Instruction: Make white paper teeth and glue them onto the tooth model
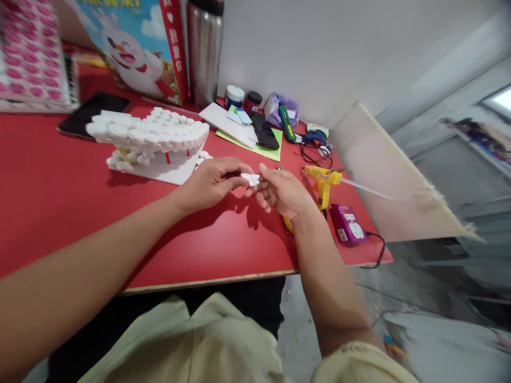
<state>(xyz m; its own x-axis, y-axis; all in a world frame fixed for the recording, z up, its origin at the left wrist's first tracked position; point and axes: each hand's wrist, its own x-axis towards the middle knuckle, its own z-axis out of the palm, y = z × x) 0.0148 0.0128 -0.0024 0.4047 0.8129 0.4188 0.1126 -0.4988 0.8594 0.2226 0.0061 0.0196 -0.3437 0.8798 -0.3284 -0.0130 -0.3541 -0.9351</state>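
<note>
A small, white, folded-looking piece (251, 179) is held between my two hands above the red table; its material is hard to make out. My left hand (207, 183) pinches its left end between thumb and fingers. At its right end, my right hand (284, 192) closes thumb and forefinger on it, the other fingers curled below. Just beyond my left hand stands a white model (149, 130) built of rounded white pieces, with red and yellow supports on a white base board (170, 171). A yellow hot glue gun (324, 183) with a glue stick (367, 188) stands right of my right hand.
A purple power socket (346, 225) lies near the table's right edge. Along the wall are a steel bottle (205, 50), small jars (235, 97), a green utility knife (286, 123) and a cartoon-printed box (136, 50). A black phone (75, 119) lies behind the model. A pale board (393, 175) leans at right.
</note>
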